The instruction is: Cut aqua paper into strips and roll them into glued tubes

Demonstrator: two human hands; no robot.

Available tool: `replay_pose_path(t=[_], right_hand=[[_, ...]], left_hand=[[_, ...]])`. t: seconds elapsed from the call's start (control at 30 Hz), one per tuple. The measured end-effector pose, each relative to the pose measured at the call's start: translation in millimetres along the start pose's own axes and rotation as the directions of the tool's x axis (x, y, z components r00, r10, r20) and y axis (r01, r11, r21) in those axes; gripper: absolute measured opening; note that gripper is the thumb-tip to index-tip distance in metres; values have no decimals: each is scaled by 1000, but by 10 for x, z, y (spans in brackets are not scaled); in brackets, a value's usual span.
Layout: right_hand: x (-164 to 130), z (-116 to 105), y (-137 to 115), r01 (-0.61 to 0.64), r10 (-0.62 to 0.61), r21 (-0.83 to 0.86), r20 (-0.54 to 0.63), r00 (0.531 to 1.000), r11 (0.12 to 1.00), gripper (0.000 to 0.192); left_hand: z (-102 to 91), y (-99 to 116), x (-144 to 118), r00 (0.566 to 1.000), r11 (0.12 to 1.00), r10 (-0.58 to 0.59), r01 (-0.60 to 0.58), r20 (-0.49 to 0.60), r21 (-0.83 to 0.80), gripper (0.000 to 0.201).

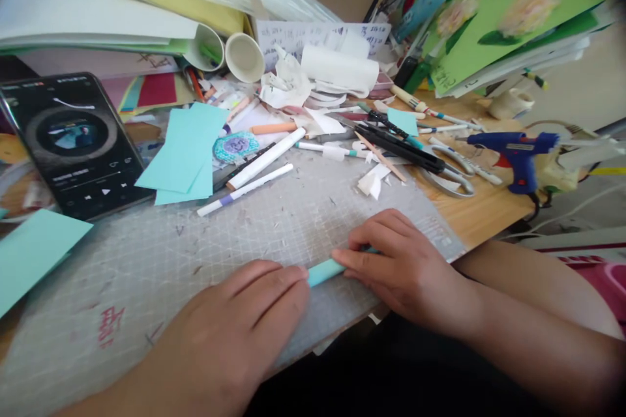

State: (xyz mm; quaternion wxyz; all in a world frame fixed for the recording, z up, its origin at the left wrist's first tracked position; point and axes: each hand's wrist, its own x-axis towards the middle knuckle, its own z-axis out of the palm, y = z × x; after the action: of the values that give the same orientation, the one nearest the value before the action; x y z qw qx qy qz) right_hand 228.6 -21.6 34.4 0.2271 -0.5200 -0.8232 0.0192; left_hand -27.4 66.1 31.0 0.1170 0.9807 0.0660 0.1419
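Note:
A narrow roll of light teal paper (325,271) lies near the front edge of the grey cutting mat (161,254). My left hand (244,319) is closed over its left end, fingers together and pressed down. At the other end, my right hand (401,264) pinches the roll between thumb and fingers. Only the middle stretch of the paper shows between the two hands; both ends are mostly hidden. Flat teal sheets (183,156) rest at the back left of the mat, and more teal sheets (36,254) lie at the far left.
A phone (81,143) leans at the left. Pens (244,190), scissors (450,176), a black cutter (398,146) and paper scraps (374,179) crowd the back. A blue glue gun (518,153) stands at the right edge. Behind are a paper cup (244,57) and rolled white paper (340,70).

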Motion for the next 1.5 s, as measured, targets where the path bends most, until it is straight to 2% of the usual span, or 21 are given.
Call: replay_pose_path(t=[0.23,0.4,0.53,0.7,0.8,0.93,1.1,1.3,1.4,1.5], right_hand=[[29,-18,126,46,-49,92,26,998,995,18],[35,-24,161,85,-88,95,27,996,992,18],[26,-9,154,103,-104,80,12,995,991,16],[72,-37,162,113,-116,65,40,992,991,19],[113,-77,176,96,-105,93,99,989,991,19],[143,-97,195,25,-49,175,133,990,984,15],[158,-52,233,15,-33,211,81,996,977,14],[144,11,315,23,-27,208,18,999,978,14],[131,13,339,42,-44,173,7,999,984,16],[133,1,352,60,-66,154,32,997,986,17]], left_hand=[[3,8,53,999,999,-41,40,-32,-29,37],[1,20,97,995,998,-50,46,-83,-54,35],[-4,30,109,998,998,-49,47,-39,-46,36],[-25,31,132,993,990,-102,97,-50,-104,34],[-49,27,139,995,992,-86,82,-44,-92,32],[-70,17,152,987,981,-157,155,-13,-113,30],[-85,-65,205,986,981,-162,156,-43,-112,27],[-58,-215,220,975,943,-217,198,-40,-268,24],[-62,-271,222,976,936,-213,194,-36,-293,26],[-109,-317,243,977,929,-210,211,34,-303,25]])
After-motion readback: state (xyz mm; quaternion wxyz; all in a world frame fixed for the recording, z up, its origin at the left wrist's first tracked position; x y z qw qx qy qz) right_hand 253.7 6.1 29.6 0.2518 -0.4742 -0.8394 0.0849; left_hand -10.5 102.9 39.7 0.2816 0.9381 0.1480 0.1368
